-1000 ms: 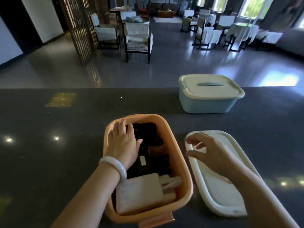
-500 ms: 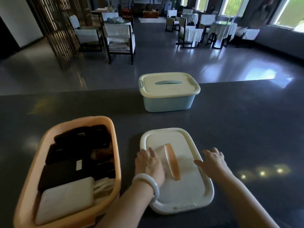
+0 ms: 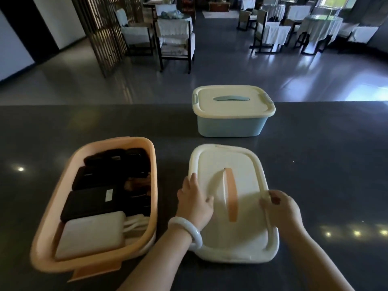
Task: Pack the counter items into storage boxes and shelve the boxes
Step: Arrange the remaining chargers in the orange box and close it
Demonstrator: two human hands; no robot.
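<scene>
Head view: cream lid (image 3: 237,206) is lying flat on the dark counter (image 3: 325,164) at about 5 o'clock in frame, top side up. It's a rounded rectangle with a raised rim, and an orange strap handle (image 3: 231,195) is running down its middle. Long axis is running roughly 12-to-6, tilting slightly toward 11 at the far end; the handle is lining up with that axis.

Left hand (image 3: 195,203) is gripping the lid's 9 o'clock edge, thumb lying on the top surface, fingers wrapping over the rim. A white bangle (image 3: 186,232) is sitting on that wrist. Right hand (image 3: 282,208) is pinching the 3 o'clock rim, fingers curling around it. Can't tell whether the lid is lifting off the counter at all.

Orange box (image 3: 92,206) is sitting open just beside the lid at its 9 o'clock, not touching it. Its long axis is leaning from 7 toward 1. Inside, dark flat cases (image 3: 90,202) are filling the far and middle part, a white flat pack (image 3: 92,234) is lying at the near end, and white cords (image 3: 136,222) are showing beside it.

Blue box (image 3: 231,124) with a cream lid already on is standing at 12 o'clock from the loose lid, apart from it, near the counter's far edge. Its lid handle is running 9-to-3.
</scene>
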